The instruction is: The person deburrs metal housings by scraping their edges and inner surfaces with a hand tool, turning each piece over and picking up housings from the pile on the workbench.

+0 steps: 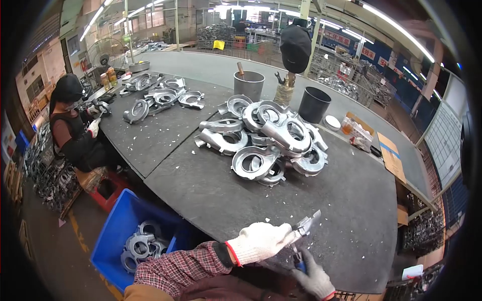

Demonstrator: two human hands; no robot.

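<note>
Ceiling tubes [399, 33] (lit) | blue wall [401, 83], red signs [369, 53] | floor [55, 253], yellow line [76, 230]

1. White-gloved left hand [259, 242] covers part of the small silvery metal piece [304, 225] it holds; the piece's full shape cannot be told.
2. Grey-gloved right hand [316, 278] hides much of the blue-handled tool [299, 262].
3. Red-and-black plaid sleeve [188, 267] blocks part of the blue plastic bin [111, 236].

Overhead tubes [398, 31] — bright | far windows [255, 14] — blown out | metal castings [274, 132] glinting | edges bowed, corners black
</note>
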